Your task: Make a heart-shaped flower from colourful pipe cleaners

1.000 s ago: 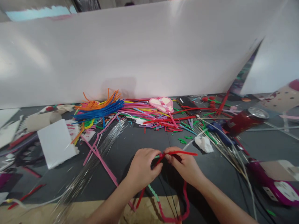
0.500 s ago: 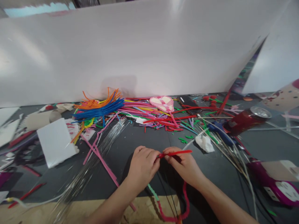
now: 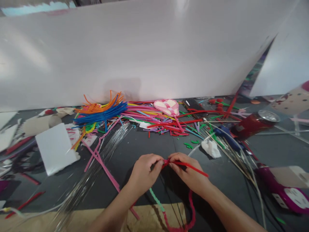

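My left hand and my right hand meet above the dark table, both closed in pinches on a red pipe cleaner. Its free end sticks out to the right across my right hand. At the pinch, the red piece looks wound or bunched; fingers partly cover it. Below hangs a twisted band in pinkish red with a mint-green section, looping toward the bottom edge. Whether it joins the red piece is hidden behind my hands. Thin dark strands run down between the hands.
Piles of pink pipe cleaners and blue pipe cleaners lie along a white panel. Thin wires, a white card, a crumpled tissue, a red can and a purple device surround my hands.
The red pipe cleaner's free end has swung downward to the right. My left hand has shifted slightly and its thumb now shows at the pinch.
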`<state>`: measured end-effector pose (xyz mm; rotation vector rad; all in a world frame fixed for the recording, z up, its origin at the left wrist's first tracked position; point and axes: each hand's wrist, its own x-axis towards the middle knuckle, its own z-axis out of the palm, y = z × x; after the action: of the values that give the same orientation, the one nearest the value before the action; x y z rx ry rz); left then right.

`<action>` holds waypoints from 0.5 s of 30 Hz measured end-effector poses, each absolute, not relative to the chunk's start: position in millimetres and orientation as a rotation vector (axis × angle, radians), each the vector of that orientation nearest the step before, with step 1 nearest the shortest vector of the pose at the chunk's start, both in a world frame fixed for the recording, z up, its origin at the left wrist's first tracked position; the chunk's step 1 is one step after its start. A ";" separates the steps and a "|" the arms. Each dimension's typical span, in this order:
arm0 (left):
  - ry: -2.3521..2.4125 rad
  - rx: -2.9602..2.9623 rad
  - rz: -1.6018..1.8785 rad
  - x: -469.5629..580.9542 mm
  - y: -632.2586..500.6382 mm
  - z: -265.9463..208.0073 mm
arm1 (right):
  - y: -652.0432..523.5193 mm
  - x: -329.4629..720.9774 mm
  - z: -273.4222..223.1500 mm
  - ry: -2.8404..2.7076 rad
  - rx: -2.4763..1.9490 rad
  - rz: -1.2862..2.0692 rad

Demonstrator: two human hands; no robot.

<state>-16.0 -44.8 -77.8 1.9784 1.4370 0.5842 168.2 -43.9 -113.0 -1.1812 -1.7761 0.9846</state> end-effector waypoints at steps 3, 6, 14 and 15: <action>1.391 1.721 0.648 -19.1 -41.7 -75.9 | -44.1 168.4 -109.3 -1.711 -1.187 1.057; 1.343 1.419 0.712 -21.7 -38.4 -78.3 | -44.0 168.6 -104.0 -1.559 -1.175 1.229; 1.054 0.595 0.807 -17.1 -32.6 -91.4 | -39.8 168.1 -107.3 -0.942 -0.972 1.460; 1.030 0.595 0.792 -14.9 -33.2 -92.6 | -39.6 167.3 -107.9 -0.899 -0.949 1.457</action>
<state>-14.9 -33.2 -92.6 0.5950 1.0304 0.7917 167.3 -39.6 -107.9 -0.9489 -0.8986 1.4566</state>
